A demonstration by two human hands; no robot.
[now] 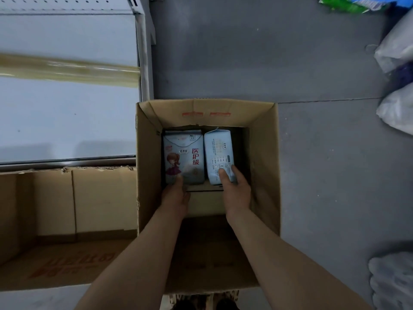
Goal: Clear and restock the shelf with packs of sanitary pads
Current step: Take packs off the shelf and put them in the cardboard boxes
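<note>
- Packs of sanitary pads, two of them, lie side by side at the far end of the bottom of an open brown cardboard box (264,153).
- The pale blue plastic pack printed with a cartoon girl and red characters (183,156) lies face up on the left. It is close against the box's left wall.
- The pale blue plastic pack with small print on its face (220,151) lies just beside it on the right, tilted a little, with its far end raised.
- The left hand (176,195) grips the near edge of the cartoon-girl pack. The thumb is on its front and the fingers are tucked below the edge.
- The right hand (237,190) grips the near end of the small-print pack, thumb on the face and fingers curled round its right side.
- Both forearms reach down into the box over its near wall. The rest of the box floor is bare cardboard.
- A second, wider brown cardboard box (67,209) with faded red print stands touching the first on the left.
- Beyond that box is a white metal shelf (67,121), crossed by the yellowish translucent strip (67,69) of a higher shelf edge.
- The boxes stand on a grey concrete floor (324,186).
- White plastic-wrapped bundles (397,113) lie along the right edge, well apart from the box, and a green packet (342,4) lies at the top.
</note>
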